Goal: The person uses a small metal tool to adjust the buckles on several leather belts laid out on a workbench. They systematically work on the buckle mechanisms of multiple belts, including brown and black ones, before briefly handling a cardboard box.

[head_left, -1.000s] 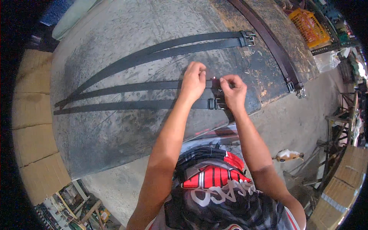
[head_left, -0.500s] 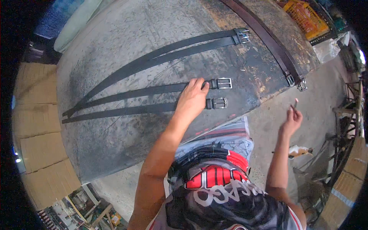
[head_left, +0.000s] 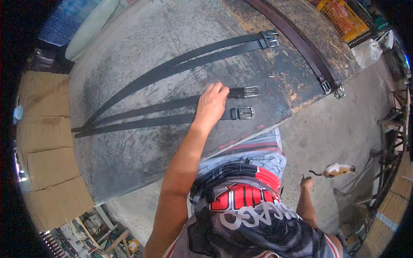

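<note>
On the grey-topped table (head_left: 142, 163), my left hand (head_left: 211, 105) is closed over a black belt (head_left: 172, 103), gripping it a little behind its buckle (head_left: 251, 92). The strap tilts there, and the fingers partly hide it. Nearer to me lies a second black belt (head_left: 172, 120) with a silver buckle, its strap running close by the wrist. Two more black belts (head_left: 219, 44) curve along the far side, buckles to the right. Low over the floor at right, my right hand (head_left: 306, 184) holds a small thin stick-like thing (head_left: 303, 175), too small to name.
Dark brown belts (head_left: 297, 36) lie across the table's worn right part, buckles at its edge. A yellow crate (head_left: 346, 19) stands at the far right. Cardboard (head_left: 51, 133) borders the left. A white-and-orange cat (head_left: 339, 170) is on the floor near my right hand.
My right hand has dropped down and back from beside the table's right edge, still with the thin thing. My left hand has shifted slightly left, and the held belt's buckle has tilted.
</note>
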